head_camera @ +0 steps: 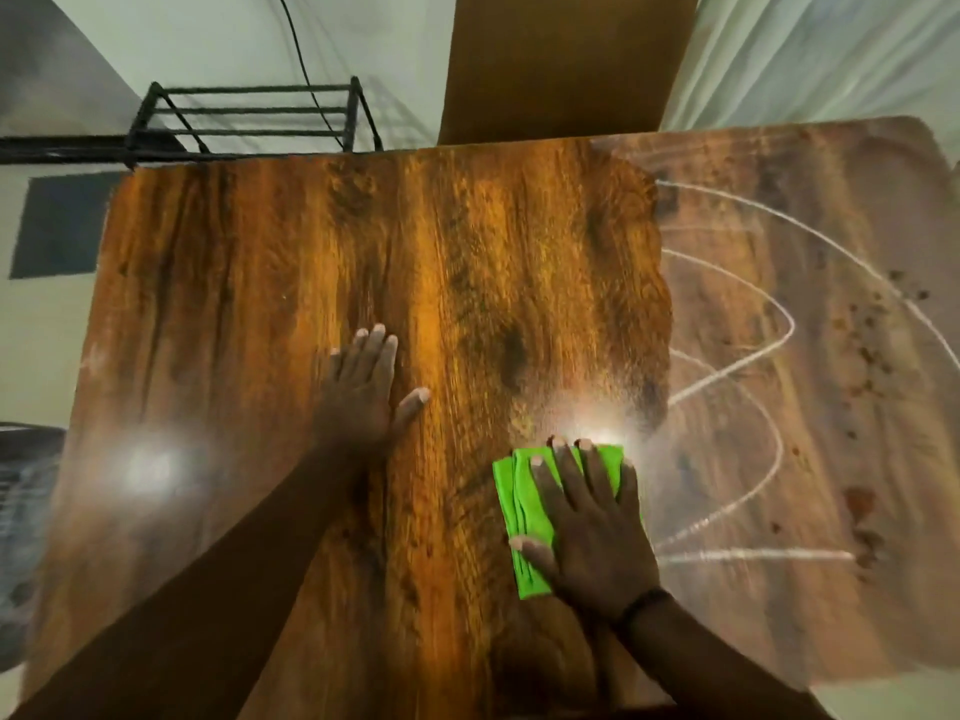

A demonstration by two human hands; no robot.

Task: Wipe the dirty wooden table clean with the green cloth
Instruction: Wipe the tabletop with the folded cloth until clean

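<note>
One wooden table (467, 262) fills most of the view, and it reads as two zones: the left and middle part shows dark, glossy orange-brown grain, while the right part is dull and pale, with a ragged border running between them from the far edge toward the near side. Two bright glare patches sit on the glossy wood, one near the left edge and one just beyond the cloth. Across the dull zone run white chalky lines (769, 366) — long curves and loops, plus a straighter stroke near the front. Small dark brown specks and blotches (862, 356) are scattered along the far right side of that zone.

Beyond the table's far edge stands a plain brown wooden panel (566, 65), and to its left a black metal rack (249, 116) with a dark cable hanging past it.

The left hand (363, 387) lies flat on the glossy wood, palm down, fingers held together and thumb spread out to the side, holding nothing. The right hand (587, 517) presses flat on the folded green cloth (524, 506), fingers slightly spread over it — not curled around it. A dark band circles the right wrist. The cloth lies on the table near the front, just left of the border with the dull, marked zone.
</note>
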